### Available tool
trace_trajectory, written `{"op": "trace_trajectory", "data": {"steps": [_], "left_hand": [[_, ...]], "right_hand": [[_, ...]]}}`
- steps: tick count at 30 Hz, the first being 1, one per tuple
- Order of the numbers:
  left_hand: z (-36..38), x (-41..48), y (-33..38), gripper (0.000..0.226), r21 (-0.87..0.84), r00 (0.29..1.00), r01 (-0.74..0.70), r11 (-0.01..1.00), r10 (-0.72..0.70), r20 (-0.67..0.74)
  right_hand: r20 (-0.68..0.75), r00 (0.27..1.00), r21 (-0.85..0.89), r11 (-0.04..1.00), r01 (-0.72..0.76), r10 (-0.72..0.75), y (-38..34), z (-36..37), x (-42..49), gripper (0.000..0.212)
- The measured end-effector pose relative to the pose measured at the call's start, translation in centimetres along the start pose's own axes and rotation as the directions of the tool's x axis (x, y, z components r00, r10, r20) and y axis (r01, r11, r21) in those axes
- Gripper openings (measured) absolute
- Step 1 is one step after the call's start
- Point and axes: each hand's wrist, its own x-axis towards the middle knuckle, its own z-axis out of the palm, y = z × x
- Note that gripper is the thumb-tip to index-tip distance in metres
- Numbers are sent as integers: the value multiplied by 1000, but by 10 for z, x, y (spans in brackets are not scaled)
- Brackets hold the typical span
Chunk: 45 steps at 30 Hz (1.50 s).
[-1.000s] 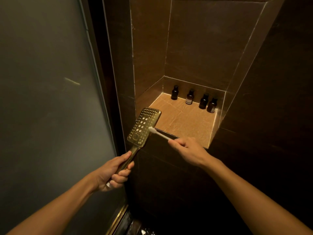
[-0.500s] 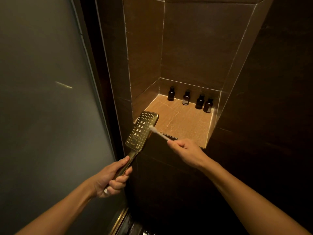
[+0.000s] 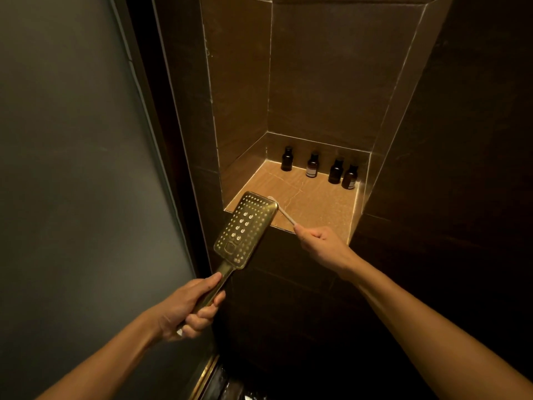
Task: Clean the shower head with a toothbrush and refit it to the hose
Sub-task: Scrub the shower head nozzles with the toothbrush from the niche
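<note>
A rectangular gold shower head (image 3: pixel 245 228) with rows of nozzles faces me, tilted up and to the right, in front of the tiled niche. My left hand (image 3: pixel 187 308) grips its handle from below. My right hand (image 3: pixel 323 245) pinches the handle of a white toothbrush (image 3: pixel 284 212). The brush end lies against the head's upper right corner, partly hidden behind its edge. No hose is in view.
Several small dark bottles (image 3: pixel 313 168) stand along the back of the niche shelf (image 3: pixel 317 209). A frosted glass panel (image 3: pixel 72 183) fills the left side. Dark tiled wall (image 3: pixel 461 168) rises on the right. A gold floor trim (image 3: pixel 206 376) shows at the bottom.
The toothbrush has moved up from the middle of the nozzle face's right side to the head's top right corner. The shower head has turned a little more edge-on.
</note>
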Motion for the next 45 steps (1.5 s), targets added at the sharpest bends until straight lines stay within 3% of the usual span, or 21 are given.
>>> {"op": "trace_trajectory", "data": {"steps": [7, 11, 14, 19, 34, 45], "left_hand": [[5, 13, -3, 45, 198, 961, -151, 969, 191, -201], [11, 24, -7, 43, 259, 911, -230, 938, 301, -283], [17, 31, -7, 42, 281, 898, -257, 925, 336, -283], [17, 34, -10, 39, 320, 889, -258, 912, 354, -292], [2, 40, -14, 46, 429, 855, -286, 857, 430, -290], [0, 35, -9, 37, 505, 807, -302, 808, 499, -316]], "right_hand": [[-18, 998, 128, 990, -58, 61, -9, -4, -6, 53], [24, 984, 249, 952, -179, 179, -14, 12, -12, 55], [27, 965, 275, 926, -257, 260, -14, 33, -17, 56], [-6, 963, 284, 924, -256, 269, -24, 42, -15, 55], [48, 967, 327, 911, -252, 250, -38, 55, -5, 53], [35, 981, 249, 949, -196, 193, -48, 59, 10, 49]]}}
